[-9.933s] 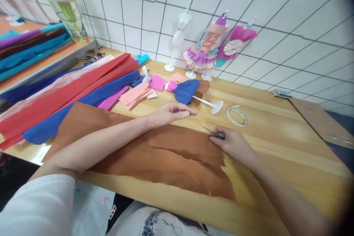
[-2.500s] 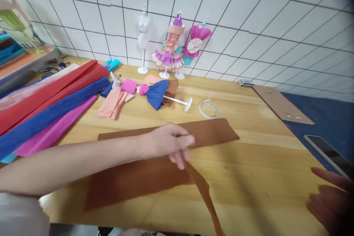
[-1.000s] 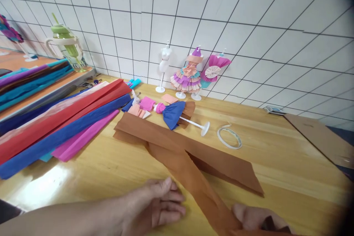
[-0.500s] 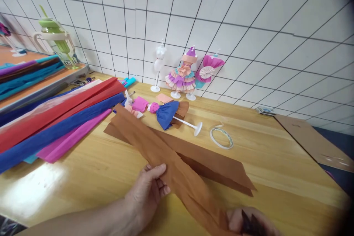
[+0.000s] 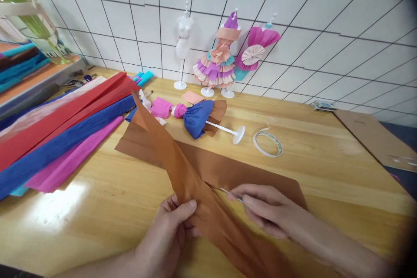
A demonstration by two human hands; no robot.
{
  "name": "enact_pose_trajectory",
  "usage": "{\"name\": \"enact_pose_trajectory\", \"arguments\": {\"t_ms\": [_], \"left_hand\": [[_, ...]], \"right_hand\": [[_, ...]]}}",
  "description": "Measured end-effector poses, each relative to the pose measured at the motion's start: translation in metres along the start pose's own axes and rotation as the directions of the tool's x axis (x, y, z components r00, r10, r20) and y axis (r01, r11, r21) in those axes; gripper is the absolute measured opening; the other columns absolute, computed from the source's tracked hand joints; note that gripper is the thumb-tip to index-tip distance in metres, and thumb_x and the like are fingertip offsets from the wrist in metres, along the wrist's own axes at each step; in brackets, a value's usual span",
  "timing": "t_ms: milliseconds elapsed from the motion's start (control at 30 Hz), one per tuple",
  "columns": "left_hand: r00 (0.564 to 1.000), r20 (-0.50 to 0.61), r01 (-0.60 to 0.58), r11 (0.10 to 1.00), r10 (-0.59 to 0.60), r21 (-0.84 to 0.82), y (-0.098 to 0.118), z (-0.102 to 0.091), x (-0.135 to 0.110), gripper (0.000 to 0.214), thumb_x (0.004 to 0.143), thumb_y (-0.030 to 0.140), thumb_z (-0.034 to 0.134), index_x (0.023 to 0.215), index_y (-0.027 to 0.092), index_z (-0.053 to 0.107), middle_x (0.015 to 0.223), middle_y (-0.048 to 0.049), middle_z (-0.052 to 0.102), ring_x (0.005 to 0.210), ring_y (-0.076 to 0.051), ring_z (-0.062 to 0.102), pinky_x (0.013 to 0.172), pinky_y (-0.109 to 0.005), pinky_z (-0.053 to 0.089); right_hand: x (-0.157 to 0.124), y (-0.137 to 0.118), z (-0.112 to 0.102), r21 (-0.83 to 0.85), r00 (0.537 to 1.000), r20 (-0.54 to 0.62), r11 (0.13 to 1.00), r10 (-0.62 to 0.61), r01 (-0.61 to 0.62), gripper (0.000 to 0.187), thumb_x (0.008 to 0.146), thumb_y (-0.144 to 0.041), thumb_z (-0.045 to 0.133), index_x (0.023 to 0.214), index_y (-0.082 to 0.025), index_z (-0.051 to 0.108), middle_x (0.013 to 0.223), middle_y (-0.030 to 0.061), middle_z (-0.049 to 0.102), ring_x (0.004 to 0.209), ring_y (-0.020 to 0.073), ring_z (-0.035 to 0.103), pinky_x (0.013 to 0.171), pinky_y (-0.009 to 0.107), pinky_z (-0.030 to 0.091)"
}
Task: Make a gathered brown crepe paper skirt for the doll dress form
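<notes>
My left hand (image 5: 166,234) is closed on a long strip of brown crepe paper (image 5: 176,160), thumb on top, near the table's front edge. The strip rises away from me, its far end lifted near the pink scraps. My right hand (image 5: 260,208) is closed on a thin metal-tipped tool (image 5: 228,191), whose point touches the strip's right edge. Under both hands a wider brown crepe sheet (image 5: 247,173) lies flat on the wooden table (image 5: 97,208).
Red, blue and magenta crepe folds (image 5: 65,130) lie at the left. A doll stand with a blue skirt (image 5: 198,117) lies beside a tape ring (image 5: 267,143). Dressed mannequins (image 5: 218,58) stand by the tiled wall. Cardboard (image 5: 371,139) lies at the right.
My right hand has come up from the bottom edge to the strip, the tool's tip now showing. The strip's far end has lifted. My left hand has closed its grip on the strip.
</notes>
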State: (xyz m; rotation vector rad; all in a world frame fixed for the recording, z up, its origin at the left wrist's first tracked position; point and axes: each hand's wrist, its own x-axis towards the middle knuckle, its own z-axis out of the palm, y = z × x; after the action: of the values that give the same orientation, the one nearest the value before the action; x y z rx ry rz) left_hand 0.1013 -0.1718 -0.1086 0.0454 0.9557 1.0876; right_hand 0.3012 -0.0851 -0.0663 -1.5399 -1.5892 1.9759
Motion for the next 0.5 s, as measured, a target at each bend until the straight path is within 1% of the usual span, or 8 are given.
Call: {"name": "enact_pose_trajectory", "arguments": {"t_ms": [33, 100, 167, 233, 367, 500], "left_hand": [[1.000, -0.008, 0.023, 1.000, -0.023, 0.003, 0.001, 0.000, -0.001, 0.028, 0.068, 0.029, 0.077, 0.086, 0.013, 0.064, 0.082, -0.0084, 0.070, 0.070, -0.016, 0.064, 0.062, -0.024, 0.048], [0.997, -0.030, 0.069, 0.998, -0.069, -0.008, 0.003, -0.001, -0.001, 0.030, 0.068, 0.031, 0.077, 0.087, 0.013, 0.063, 0.087, -0.0098, 0.071, 0.076, -0.019, 0.066, 0.063, -0.024, 0.048], [0.994, -0.036, 0.098, 0.995, -0.099, -0.028, 0.004, -0.003, -0.001, 0.030, 0.069, 0.031, 0.076, 0.091, 0.013, 0.064, 0.091, -0.0104, 0.071, 0.079, -0.020, 0.066, 0.063, -0.025, 0.048], [0.994, -0.013, 0.112, 0.993, -0.113, -0.045, 0.004, -0.005, -0.001, 0.029, 0.073, 0.029, 0.073, 0.095, 0.013, 0.064, 0.094, -0.0113, 0.071, 0.080, -0.020, 0.066, 0.063, -0.024, 0.048], [0.990, 0.044, 0.136, 0.989, -0.133, -0.060, 0.005, -0.004, -0.001, 0.031, 0.075, 0.027, 0.071, 0.100, 0.010, 0.066, 0.098, -0.0143, 0.070, 0.085, -0.022, 0.067, 0.065, -0.025, 0.049], [0.985, 0.079, 0.160, 0.986, -0.155, -0.053, 0.008, 0.000, -0.002, 0.033, 0.076, 0.026, 0.072, 0.103, 0.008, 0.067, 0.099, -0.0158, 0.070, 0.090, -0.025, 0.067, 0.074, -0.029, 0.051]], "right_hand": [[0.008, -0.001, 0.006, -0.030, 0.998, 0.038, 0.999, 0.043, -0.042, 0.036, 0.079, -0.051, 0.059, 0.086, -0.016, 0.064, 0.048, -0.0078, 0.042, 0.038, 0.0044, 0.028, 0.039, 0.020, 0.018], [0.021, 0.000, 0.012, -0.070, 0.989, 0.097, 0.992, 0.111, -0.105, 0.036, 0.081, -0.052, 0.054, 0.078, -0.016, 0.056, 0.049, -0.0075, 0.047, 0.035, 0.0027, 0.028, 0.037, 0.019, 0.016], [0.029, 0.002, 0.012, -0.055, 0.986, 0.114, 0.992, 0.120, -0.114, 0.038, 0.083, -0.053, 0.049, 0.069, -0.017, 0.049, 0.051, -0.0058, 0.050, 0.032, 0.0011, 0.027, 0.035, 0.019, 0.012], [0.034, 0.002, 0.012, -0.022, 0.983, 0.133, 0.992, 0.127, -0.125, 0.041, 0.083, -0.054, 0.049, 0.064, -0.018, 0.044, 0.051, -0.0048, 0.052, 0.031, 0.0001, 0.026, 0.035, 0.019, 0.010], [0.043, 0.002, 0.019, 0.037, 0.982, 0.145, 0.991, 0.119, -0.126, 0.045, 0.079, -0.058, 0.052, 0.061, -0.018, 0.045, 0.050, -0.0030, 0.054, 0.030, 0.0003, 0.025, 0.034, 0.020, 0.010], [0.048, 0.000, 0.025, 0.102, 0.982, 0.145, 0.986, 0.119, -0.135, 0.045, 0.075, -0.058, 0.057, 0.059, -0.017, 0.046, 0.049, -0.0023, 0.053, 0.031, 0.0008, 0.025, 0.035, 0.021, 0.010]]}}
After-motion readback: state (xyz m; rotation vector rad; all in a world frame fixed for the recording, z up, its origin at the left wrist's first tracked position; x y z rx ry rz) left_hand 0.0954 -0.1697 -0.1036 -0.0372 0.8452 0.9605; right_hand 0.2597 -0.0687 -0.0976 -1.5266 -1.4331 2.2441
